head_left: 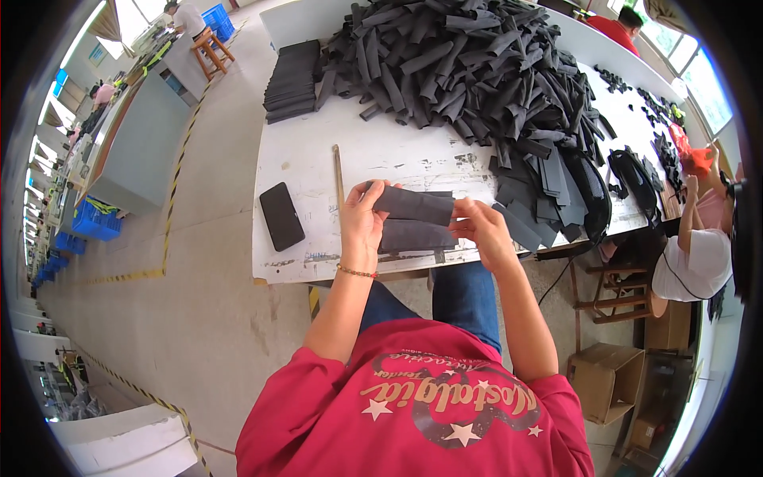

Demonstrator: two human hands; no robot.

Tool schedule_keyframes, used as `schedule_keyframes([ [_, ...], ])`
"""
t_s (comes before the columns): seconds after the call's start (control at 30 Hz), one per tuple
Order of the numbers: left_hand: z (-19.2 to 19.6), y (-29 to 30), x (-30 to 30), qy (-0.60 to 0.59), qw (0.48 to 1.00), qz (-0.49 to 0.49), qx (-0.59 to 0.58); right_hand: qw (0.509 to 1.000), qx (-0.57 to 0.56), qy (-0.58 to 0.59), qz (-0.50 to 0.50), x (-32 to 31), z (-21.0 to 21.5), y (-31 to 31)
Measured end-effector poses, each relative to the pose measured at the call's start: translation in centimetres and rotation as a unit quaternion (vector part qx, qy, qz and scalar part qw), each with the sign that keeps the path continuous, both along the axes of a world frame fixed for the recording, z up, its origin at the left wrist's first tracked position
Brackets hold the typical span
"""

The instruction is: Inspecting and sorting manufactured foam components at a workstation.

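Observation:
A flat black fabric strip is stretched between my two hands just above the table's front edge. My left hand is closed on its left end, thumb on top. At the right end, my right hand pinches the strip between thumb and fingertips. Under it, close to the edge, lies another black fabric piece, partly covered by the held one. Behind my hands rises a big heap of rolled black fabric pieces. A neat stack of black strips stands at its left.
A black phone and a thin wooden stick lie left of my hands on the white table. Flat black pieces and a curved black object sit to the right. Beyond, a person in white works beside a wooden stool.

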State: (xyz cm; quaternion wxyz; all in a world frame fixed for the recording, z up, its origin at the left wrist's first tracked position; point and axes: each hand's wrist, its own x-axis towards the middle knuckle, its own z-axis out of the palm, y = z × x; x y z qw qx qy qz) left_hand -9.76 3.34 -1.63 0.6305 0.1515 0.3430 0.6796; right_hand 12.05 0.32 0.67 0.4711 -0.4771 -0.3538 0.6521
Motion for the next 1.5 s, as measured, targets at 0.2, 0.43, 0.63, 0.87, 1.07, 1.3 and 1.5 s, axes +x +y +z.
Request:
schedule_keyframes([
  [0.2, 0.6, -0.6, 1.7, 0.018, 1.0, 0.002, -0.023, 0.963, 0.128, -0.222, -0.085, -1.8, -1.0, 0.1],
  [0.43, 1.3, -0.8, 2.1, 0.044, 0.999, 0.021, -0.016, 0.961, 0.122, -0.232, -0.087, -1.6, -1.1, -0.1],
  [0.63, 1.1, -0.5, 1.8, 0.035, 0.999, 0.036, -0.006, 0.994, 0.064, -0.047, -0.079, -0.6, -0.8, 0.3],
  [0.87, 1.6, -0.3, 1.9, 0.03, 0.999, 0.038, -0.013, 0.961, 0.123, -0.244, -0.046, -1.1, -1.1, 1.2],
  [1.07, 2.0, 1.0, -0.7, 0.361, 0.933, -0.003, -0.018, 0.943, 0.161, -0.276, -0.095, -0.4, -0.9, 3.2],
  [1.3, -4.6, 1.8, -1.7, 0.639, 0.767, 0.04, 0.041, 0.889, 0.175, -0.413, -0.094, -0.9, -5.0, 3.8],
  [1.5, -3.2, 7.5, -2.3, 0.565, 0.818, 0.083, 0.069, 0.8, 0.207, -0.555, -0.101, 3.7, -5.5, 2.6],
])
